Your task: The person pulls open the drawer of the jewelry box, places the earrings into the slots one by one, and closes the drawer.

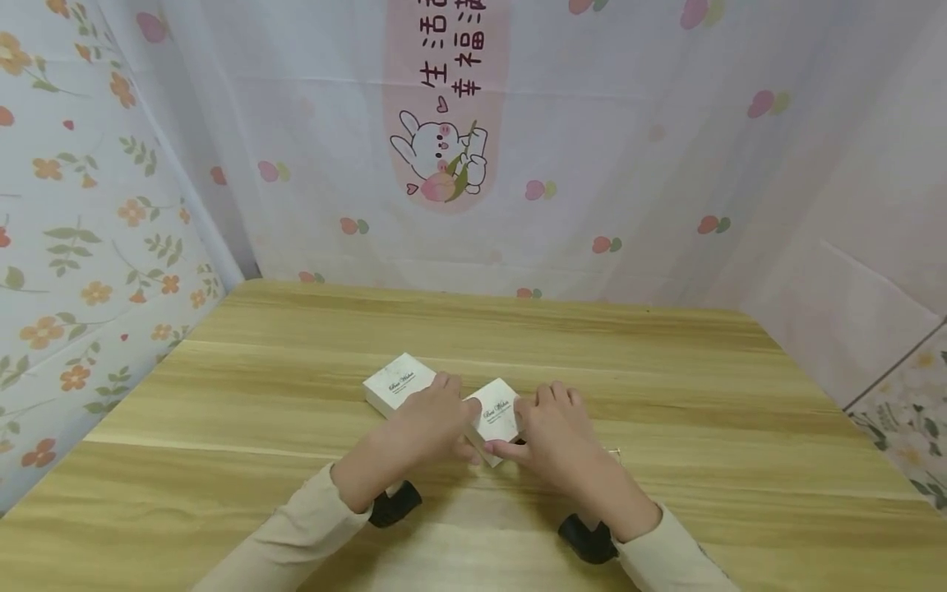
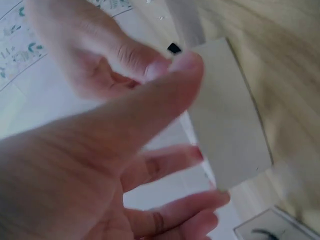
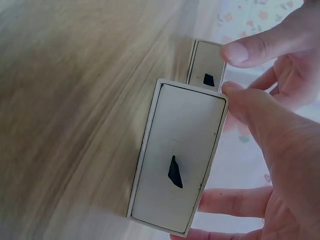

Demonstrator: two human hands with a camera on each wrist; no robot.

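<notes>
Between both hands is a small white gift box (image 1: 494, 415) with "Best Wishes" lettering on its top, turned at an angle. My left hand (image 1: 435, 418) holds its left side; in the left wrist view the thumb lies at one edge of the plain box side (image 2: 230, 115), fingers at the opposite edge. My right hand (image 1: 556, 432) grips the right side, with thumb and fingers at the edges of the end face (image 3: 180, 155). A black tab (image 3: 175, 172) sticks out of that face. Left of it, a matching white box (image 1: 395, 382) lies on the table, partly behind the left hand.
A wood-grain table (image 1: 296, 329) spreads under the hands. A small thin gold-coloured item (image 1: 614, 452) lies beside the right wrist, partly hidden. Black wrist mounts (image 1: 395, 503) hang under both wrists. A printed curtain (image 1: 607, 164) stands along the table's back edge.
</notes>
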